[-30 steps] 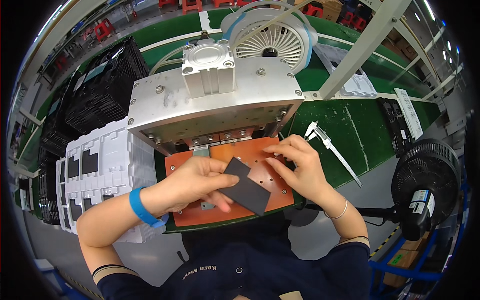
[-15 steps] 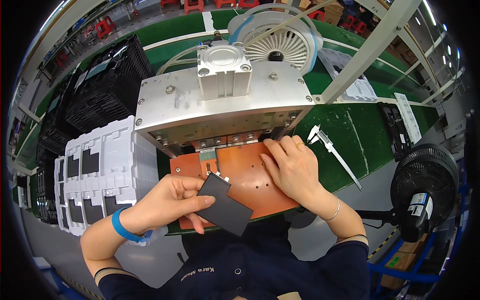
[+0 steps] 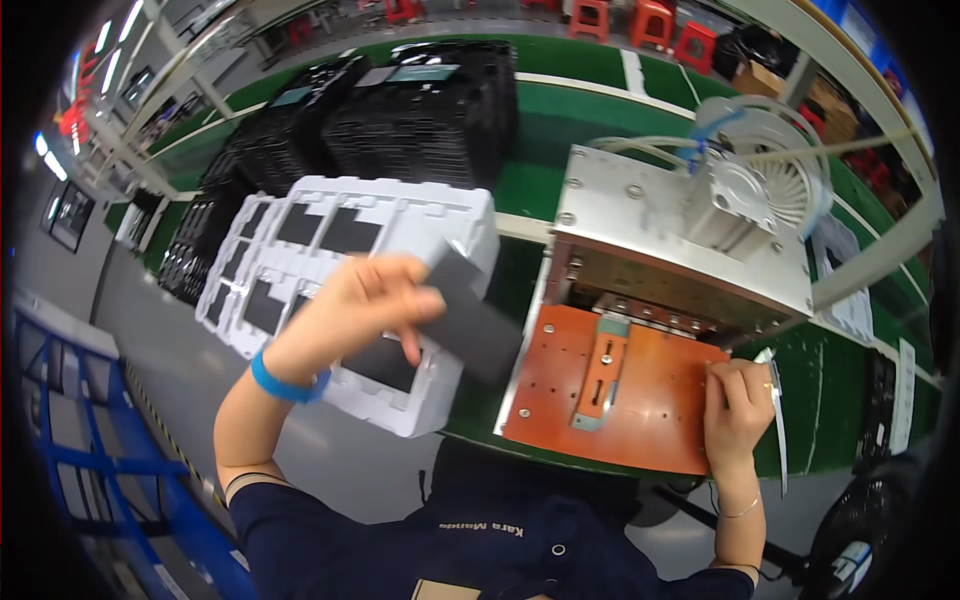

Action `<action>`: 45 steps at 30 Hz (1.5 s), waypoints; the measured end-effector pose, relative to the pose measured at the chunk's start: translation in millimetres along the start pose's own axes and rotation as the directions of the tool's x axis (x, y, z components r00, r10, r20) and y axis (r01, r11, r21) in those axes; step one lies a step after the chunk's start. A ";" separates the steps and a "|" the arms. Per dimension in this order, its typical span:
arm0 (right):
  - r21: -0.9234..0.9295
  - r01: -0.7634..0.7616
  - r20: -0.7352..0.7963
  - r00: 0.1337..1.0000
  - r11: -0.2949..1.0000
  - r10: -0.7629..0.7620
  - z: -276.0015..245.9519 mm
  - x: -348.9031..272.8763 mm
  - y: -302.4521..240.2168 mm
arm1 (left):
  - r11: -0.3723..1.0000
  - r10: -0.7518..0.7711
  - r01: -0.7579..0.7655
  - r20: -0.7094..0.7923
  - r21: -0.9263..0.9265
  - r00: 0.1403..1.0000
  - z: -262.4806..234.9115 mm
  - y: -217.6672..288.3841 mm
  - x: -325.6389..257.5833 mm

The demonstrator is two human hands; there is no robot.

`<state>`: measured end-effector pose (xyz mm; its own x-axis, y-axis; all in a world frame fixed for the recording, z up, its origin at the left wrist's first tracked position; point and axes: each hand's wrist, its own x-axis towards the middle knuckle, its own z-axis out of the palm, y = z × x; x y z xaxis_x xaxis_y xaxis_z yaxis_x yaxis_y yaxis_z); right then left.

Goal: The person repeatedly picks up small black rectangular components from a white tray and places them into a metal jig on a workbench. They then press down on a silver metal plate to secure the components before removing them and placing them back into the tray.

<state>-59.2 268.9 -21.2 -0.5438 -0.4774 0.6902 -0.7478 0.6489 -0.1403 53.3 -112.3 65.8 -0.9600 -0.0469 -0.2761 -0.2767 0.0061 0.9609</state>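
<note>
My left hand (image 3: 365, 305) pinches a flat black pouch battery cell (image 3: 475, 325) between thumb and fingers. The cell is tilted and smeared by motion, held in the air between the white tray stack (image 3: 450, 215) and the press machine (image 3: 620, 215). Several black cells lie in the tray's pockets. At the right edge of the press's orange base plate (image 3: 660, 400), my right hand (image 3: 740, 405) rests with its fingers curled in. Whatever those fingers may hold is hidden. A slotted orange bar with metal ends (image 3: 603, 375) lies on the plate.
Tall stacks of black trays (image 3: 420, 120) stand behind the white ones. A caliper (image 3: 780, 430) lies beside my right hand. A black fan (image 3: 860, 530) stands at the lower right, and a white fan (image 3: 790, 170) sits behind the press. A metal frame post (image 3: 880, 255) rises at the right.
The view has swung left. My left hand has carried the cell off the orange plate toward the white trays. The right hand has shifted to the plate's right edge, its fingers more curled.
</note>
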 end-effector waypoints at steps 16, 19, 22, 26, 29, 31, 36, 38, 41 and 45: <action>0.485 0.066 0.108 0.985 0.872 -0.135 5.7 65.6 -73.3 | 0.530 0.696 -0.016 -0.424 0.848 0.579 -90.7 -35.1 -1.6; 0.573 0.283 0.021 0.933 0.769 -0.359 35.6 100.6 -112.3 | 0.369 0.738 -0.035 -0.269 0.929 0.619 -104.3 -57.3 -38.6; 0.600 0.360 0.027 0.883 0.714 -0.468 96.1 127.0 -169.3 | 0.098 0.745 -0.145 0.025 0.985 0.666 -96.3 -76.0 -62.8; 0.439 0.330 0.190 0.875 0.835 -0.446 192.9 169.0 -222.5 | 0.085 0.663 -0.197 0.092 0.977 0.743 -85.5 -90.1 -47.4; 0.222 0.194 0.469 0.838 0.956 -0.279 213.6 187.9 -253.1 | 0.092 0.666 -0.204 0.091 0.975 0.740 -91.4 -93.3 -37.6; 0.219 0.136 0.515 0.825 0.966 -0.233 223.0 194.9 -259.4 | 0.069 0.674 -0.207 0.108 0.976 0.731 -92.6 -90.7 -39.4; 0.164 -0.036 0.655 0.751 0.986 -0.081 217.2 209.2 -272.0 | -0.019 0.708 -0.180 0.140 0.984 0.692 -93.8 -95.0 -44.7; 0.303 -0.180 0.637 0.769 0.936 -0.058 234.3 207.2 -266.9 | -0.085 0.724 -0.175 0.181 0.981 0.665 -91.8 -91.5 -38.1; 0.602 -0.212 0.430 0.899 0.770 -0.089 233.7 197.3 -268.3 | -0.179 0.720 -0.117 0.211 0.977 0.661 -93.8 -86.8 -47.4; 0.715 0.049 0.117 0.975 0.698 -0.189 163.8 205.3 -232.4 | -0.185 0.752 -0.149 0.238 0.971 0.614 -87.0 -56.0 -38.7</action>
<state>-59.5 -77.0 36.8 -0.4335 -0.6572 0.6166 -0.8209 0.0056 -0.5711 109.7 -197.7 24.4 -0.8083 0.2131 0.5489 0.1521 0.9761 -0.1550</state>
